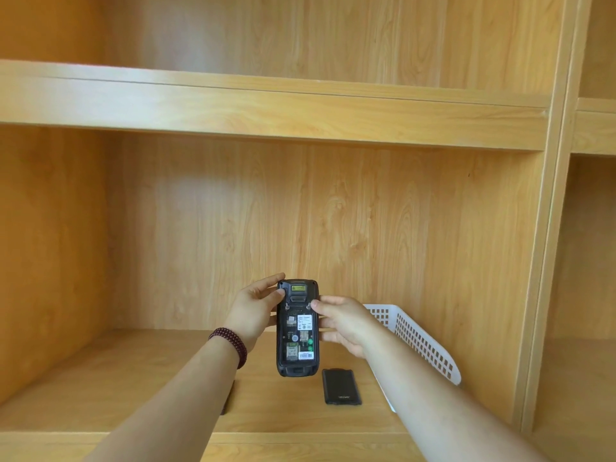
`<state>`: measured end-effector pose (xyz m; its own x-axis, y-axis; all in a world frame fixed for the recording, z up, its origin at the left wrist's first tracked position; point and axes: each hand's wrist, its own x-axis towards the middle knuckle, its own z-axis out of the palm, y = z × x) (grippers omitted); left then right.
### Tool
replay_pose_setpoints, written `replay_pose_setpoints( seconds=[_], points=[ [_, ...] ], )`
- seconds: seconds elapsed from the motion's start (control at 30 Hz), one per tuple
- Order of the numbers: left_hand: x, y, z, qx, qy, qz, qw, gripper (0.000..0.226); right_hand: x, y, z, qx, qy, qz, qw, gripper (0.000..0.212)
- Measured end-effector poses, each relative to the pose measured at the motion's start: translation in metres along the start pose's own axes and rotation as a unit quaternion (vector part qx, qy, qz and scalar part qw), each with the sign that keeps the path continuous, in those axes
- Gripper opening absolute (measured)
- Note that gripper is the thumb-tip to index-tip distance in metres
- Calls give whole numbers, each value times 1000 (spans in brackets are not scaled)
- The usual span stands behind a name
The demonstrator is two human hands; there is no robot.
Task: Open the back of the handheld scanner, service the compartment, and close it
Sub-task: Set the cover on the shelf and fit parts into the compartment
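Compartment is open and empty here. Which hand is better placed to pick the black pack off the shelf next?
Right, probably. The black pack lies below the right hand, on its side of the scanner. The left hand grips the scanner's far side and could hold it.

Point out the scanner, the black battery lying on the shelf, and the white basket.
scanner (297, 328), head view, on its open back compartment.
black battery (341, 386), head view, middle of its top face.
white basket (423, 341), head view, on its perforated side wall.

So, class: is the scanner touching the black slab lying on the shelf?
Apart. The head view shows both hands holding the scanner up, with bare shelf visible between its lower end and the black slab lying flat to the right.
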<state>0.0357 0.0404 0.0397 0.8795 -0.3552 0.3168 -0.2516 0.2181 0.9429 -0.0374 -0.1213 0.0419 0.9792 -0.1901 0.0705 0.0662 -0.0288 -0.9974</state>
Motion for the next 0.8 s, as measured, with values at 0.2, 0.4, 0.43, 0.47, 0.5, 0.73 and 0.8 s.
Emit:
replay_pose_setpoints(
  seconds=[0.2, 0.4, 0.43, 0.47, 0.5, 0.73, 0.8],
  points=[
    [-2, 4, -2, 0, -6, -1, 1000, 28, 0, -1, 3, 1, 5, -9, 1000, 24],
    [-6, 3, -6, 5, -23, -20, 1000, 31, 1, 6, 3, 28, -16, 3, 999, 18],
    [-7, 3, -8, 8, -30, -25, 999, 32, 1, 8, 3, 29, -16, 2, 999, 16],
    [-7, 3, -11, 20, -33, -31, 999, 33, 2, 9, 3, 31, -14, 0, 999, 14],
    [-7, 2, -16, 45, -30, -35, 998, 36, 3, 11, 3, 33, -10, 0, 999, 14],
    [-10, -6, -67, 529, 1, -147, 836, 41, 9, 14, 10, 46, -3, 0, 999, 16],
    [-18, -5, -67, 583, -19, -208, 785, 48, 10, 14, 14, 44, -8, 0, 999, 15]
  ],
)
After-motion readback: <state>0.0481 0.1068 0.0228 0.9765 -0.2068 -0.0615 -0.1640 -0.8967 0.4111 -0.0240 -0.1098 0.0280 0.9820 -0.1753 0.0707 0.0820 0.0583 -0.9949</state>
